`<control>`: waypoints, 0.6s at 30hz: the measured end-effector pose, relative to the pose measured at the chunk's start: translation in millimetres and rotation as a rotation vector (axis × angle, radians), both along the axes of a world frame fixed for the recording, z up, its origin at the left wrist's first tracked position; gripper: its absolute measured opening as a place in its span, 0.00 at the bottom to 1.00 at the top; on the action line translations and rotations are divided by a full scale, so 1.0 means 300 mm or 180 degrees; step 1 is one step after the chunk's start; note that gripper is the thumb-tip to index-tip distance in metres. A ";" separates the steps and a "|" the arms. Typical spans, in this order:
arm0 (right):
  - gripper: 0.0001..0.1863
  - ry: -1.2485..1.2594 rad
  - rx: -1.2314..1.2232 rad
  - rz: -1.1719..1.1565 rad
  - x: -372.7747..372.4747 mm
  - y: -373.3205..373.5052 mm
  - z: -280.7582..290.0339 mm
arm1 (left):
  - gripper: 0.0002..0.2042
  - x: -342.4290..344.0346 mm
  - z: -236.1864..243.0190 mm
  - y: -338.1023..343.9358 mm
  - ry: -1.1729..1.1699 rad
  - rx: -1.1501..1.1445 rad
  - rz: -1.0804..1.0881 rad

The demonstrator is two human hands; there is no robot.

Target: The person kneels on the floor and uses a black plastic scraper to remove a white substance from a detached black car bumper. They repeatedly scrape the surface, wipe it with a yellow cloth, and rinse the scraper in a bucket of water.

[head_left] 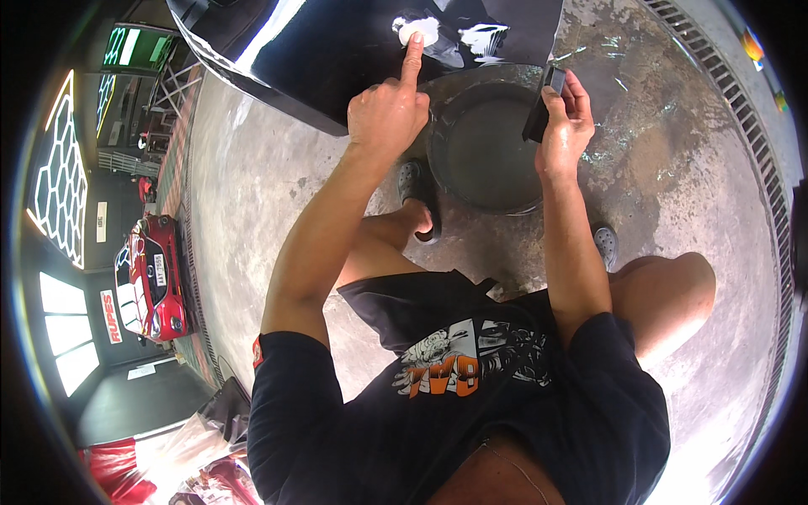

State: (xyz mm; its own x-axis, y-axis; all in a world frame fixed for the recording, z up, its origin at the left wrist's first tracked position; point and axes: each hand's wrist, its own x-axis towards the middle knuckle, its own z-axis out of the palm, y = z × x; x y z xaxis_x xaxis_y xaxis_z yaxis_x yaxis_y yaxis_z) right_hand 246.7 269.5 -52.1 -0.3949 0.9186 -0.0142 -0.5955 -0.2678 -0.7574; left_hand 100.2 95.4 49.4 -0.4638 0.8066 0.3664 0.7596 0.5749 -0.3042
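Note:
A glossy black car body panel (328, 59) spans the top of the view, with a white patch (418, 32) and a second white smear (484, 40) on it. My left hand (389, 114) points with its index finger stretched out, the fingertip on the white patch; the other fingers are curled and hold nothing visible. Beside the panel's lower right edge, my right hand (566, 126) grips a black rectangular block (539, 114), which looks like a sanding block, between thumb and fingers.
Below the panel, a round black basin (488, 156) stands on the wet, stained concrete floor (665, 168), between my feet in grey clogs (410, 181). A floor drain grate (736, 93) curves along the right. Far left, a red car (154, 278) is parked by hexagonal lights (63, 181).

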 end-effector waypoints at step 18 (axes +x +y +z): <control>0.28 0.0017 0.0019 -0.0031 0.010 0.014 -0.014 | 0.45 0.009 0.011 -0.009 0.0014 0.0077 -0.0102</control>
State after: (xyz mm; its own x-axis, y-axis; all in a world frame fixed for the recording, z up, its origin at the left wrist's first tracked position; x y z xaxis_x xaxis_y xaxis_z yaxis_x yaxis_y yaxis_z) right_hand 249.8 273.7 -56.4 -0.3859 0.9225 -0.0067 -0.6021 -0.2574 -0.7558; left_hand 102.9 92.7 52.6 -0.4363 0.8119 0.3879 0.7763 0.5576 -0.2939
